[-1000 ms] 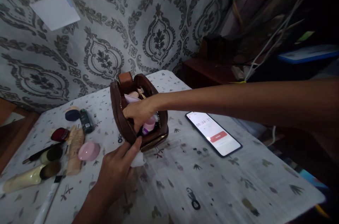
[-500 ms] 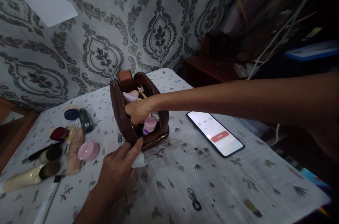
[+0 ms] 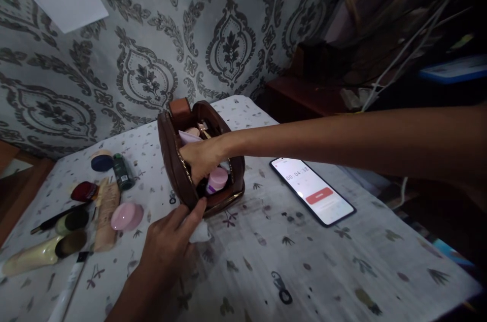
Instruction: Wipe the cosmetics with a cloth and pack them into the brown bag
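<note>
A brown makeup bag [image 3: 166, 159] stands unzipped on the table, its opening facing me. My right hand [image 3: 203, 157] reaches down into it; the fingers are hidden inside, so what they touch cannot be seen. Beside that hand in the bag sit a pink-lidded jar [image 3: 217, 180] and a pale lilac item [image 3: 189, 137]. My left hand [image 3: 171, 233] grips the bag's near lower edge, forefinger along the rim. A crumpled white tissue-like piece [image 3: 200, 232] shows under this hand.
Left of the bag lie a pink round container [image 3: 127, 216], a green bottle [image 3: 122, 172], a beige tube [image 3: 107, 220], a dark-blue-based jar [image 3: 102, 161], a cream tube [image 3: 32, 256] and a white pen-like stick [image 3: 70, 286]. To the right, a phone [image 3: 314, 192] displays a timer.
My right hand has shifted very slightly inside the bag, and the pink-lidded jar sits a little further right. The left hand keeps its place; the view has moved slightly.
</note>
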